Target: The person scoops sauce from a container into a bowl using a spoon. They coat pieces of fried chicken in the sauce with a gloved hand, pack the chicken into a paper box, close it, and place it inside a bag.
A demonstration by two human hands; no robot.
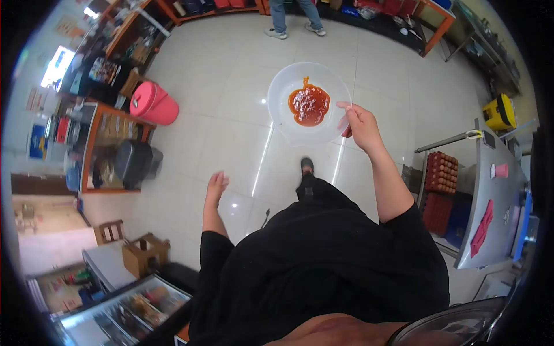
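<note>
My right hand (363,128) grips the right rim of a translucent white plastic bowl (283,89), fingers showing faintly through its wall. A pool of glossy red-orange sauce (310,106) lies in the bowl, with a thin streak running up toward the far side. The bowl is held out over the floor in front of me. My left hand (217,185) hangs low at my left side, touching nothing; its fingers are loosely bent, a little blurred, and hold nothing that I can see.
Tiled floor (225,86) stretches ahead; another person's legs (294,14) stand at the far side. Left are a pink lidded bucket (156,104), a dark bin (134,163) and a wooden stool (146,255). At right, egg trays (442,173) sit beside a metal table (490,190); a yellow bin (500,112) stands beyond.
</note>
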